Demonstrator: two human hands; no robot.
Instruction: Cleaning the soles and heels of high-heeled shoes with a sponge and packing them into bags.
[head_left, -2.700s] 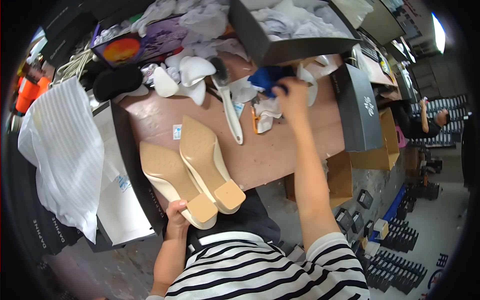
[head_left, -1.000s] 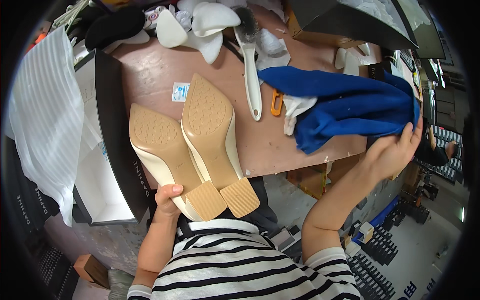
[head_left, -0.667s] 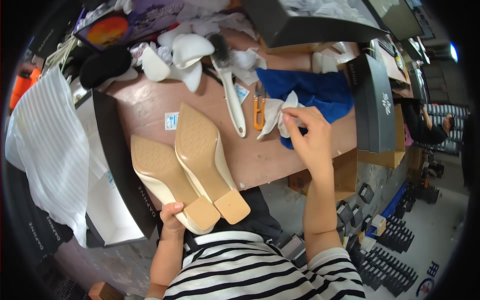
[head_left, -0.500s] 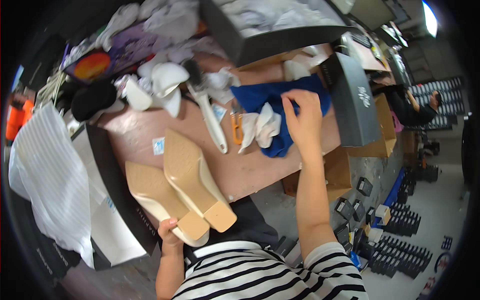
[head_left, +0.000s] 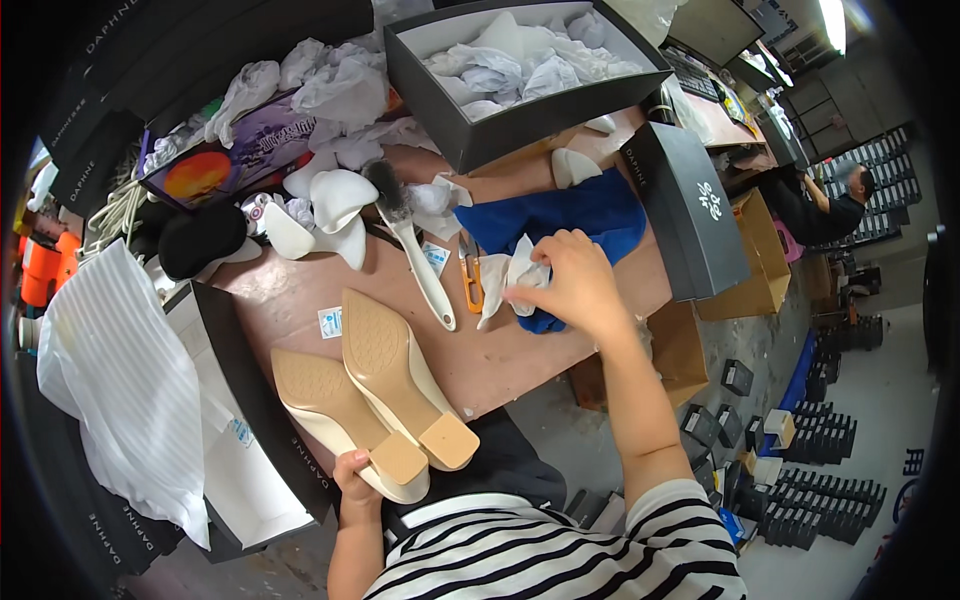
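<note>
My left hand (head_left: 357,480) grips a pair of cream block-heeled shoes (head_left: 400,395) at the heel end. Their tan soles face up and the pointed toes aim away from me over the table edge. Over the crumpled white cloth (head_left: 524,266) is my right hand (head_left: 572,278), its thumb and fingers apart and nothing visible between them; whether it touches the cloth I cannot tell. A blue cloth (head_left: 590,212) lies spread behind and partly under the white one. To their left are orange-handled thread snips (head_left: 471,282) and a white-handled brush (head_left: 425,268) with dark bristles.
At left an open black shoebox (head_left: 262,440) has white foam wrap (head_left: 125,400) over its side. A large black box (head_left: 540,100) of crumpled paper stands at the back, a closed dark shoebox (head_left: 690,215) at right. A person (head_left: 830,205) sits far right.
My right hand has come nearer and left, from the blue cloth to over the white cloth. The shoes stay in my left hand. The whole view has shifted slightly.
</note>
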